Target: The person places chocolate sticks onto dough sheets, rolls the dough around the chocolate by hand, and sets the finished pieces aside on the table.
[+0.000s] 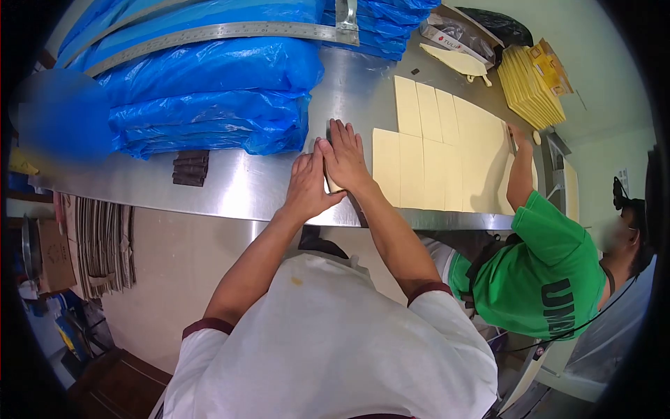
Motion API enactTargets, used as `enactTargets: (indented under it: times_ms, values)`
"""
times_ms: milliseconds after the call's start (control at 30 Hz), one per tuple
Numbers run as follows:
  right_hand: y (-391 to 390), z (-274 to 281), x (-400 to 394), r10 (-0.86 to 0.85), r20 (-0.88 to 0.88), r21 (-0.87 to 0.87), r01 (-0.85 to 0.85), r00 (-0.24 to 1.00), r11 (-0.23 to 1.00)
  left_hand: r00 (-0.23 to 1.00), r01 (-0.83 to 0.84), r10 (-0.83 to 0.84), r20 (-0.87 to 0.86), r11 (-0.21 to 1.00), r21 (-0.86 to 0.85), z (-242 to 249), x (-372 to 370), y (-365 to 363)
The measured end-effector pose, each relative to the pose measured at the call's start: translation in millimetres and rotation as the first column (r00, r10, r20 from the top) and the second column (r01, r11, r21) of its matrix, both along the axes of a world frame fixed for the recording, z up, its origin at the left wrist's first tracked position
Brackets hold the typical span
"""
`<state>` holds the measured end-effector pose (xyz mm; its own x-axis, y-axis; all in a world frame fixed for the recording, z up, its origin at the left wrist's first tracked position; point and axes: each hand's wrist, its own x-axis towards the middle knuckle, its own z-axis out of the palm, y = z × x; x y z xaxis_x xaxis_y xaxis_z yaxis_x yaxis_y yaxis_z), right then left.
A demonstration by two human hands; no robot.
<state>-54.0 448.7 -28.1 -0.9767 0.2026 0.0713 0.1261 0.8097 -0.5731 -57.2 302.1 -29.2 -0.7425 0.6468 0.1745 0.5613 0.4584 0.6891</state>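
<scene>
1. Left of the dough sheet (pixel 481 143), the left hand (pixel 307 185) and right hand (pixel 345 157) lie flat over a small pale roll (pixel 335 186), thumbs close together. Each grip is open, fingers straight; neither closes around anything. The palms probably rest on top to spread even pressure.
2. The roll sits on the steel tabletop (pixel 241 183), mostly covered by the hands; bare metal there likely gives it room.
3. Cut lines divide the dough sheet's left part into rectangles, laid flat perhaps for easy lifting.
4. Farther left of the sheet, dark sticks (pixel 190 168) lie grouped, seemingly for quick reach.
5. Beyond them, also left of the sheet, a metal ruler (pixel 223 31) crosses blue plastic bundles (pixel 209 73), perhaps as a weight.
6. At the sheet's right end is a co-worker's hand (pixel 515 135); the green shirt (pixel 534 269) reads "UN", then unclear.
7. Behind the sheet, a box (pixel 457 36) reads "TULIP".
</scene>
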Motion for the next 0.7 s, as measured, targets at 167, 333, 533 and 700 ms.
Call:
enactTargets:
  times_ms: [167, 333, 533, 700]
  values:
    - [4, -2, 2, 0.001, -0.002, -0.001, -0.001, 1.0, 1.0, 1.0, 0.008, -0.007, -0.018, 1.0, 0.006, 2, 1, 0]
    - [5, 17, -2, 0.024, 0.004, -0.072, -0.024, 1.0, 0.997, 0.997, 0.045, -0.045, 0.068, 0.999, -0.004, 6, -3, -1]
    - [-1, 33, 22, -0.112, -0.184, -0.245, 0.065, 0.977, 0.967, 0.999, 0.026, -0.026, 0.036, 0.999, 0.026, 6, 1, -1]
    - [4, 25, 67, -0.246, -0.028, -0.507, 0.199, 0.969, 0.839, 0.983, 0.183, -0.181, -0.024, 0.974, 0.131, 5, -7, -16]
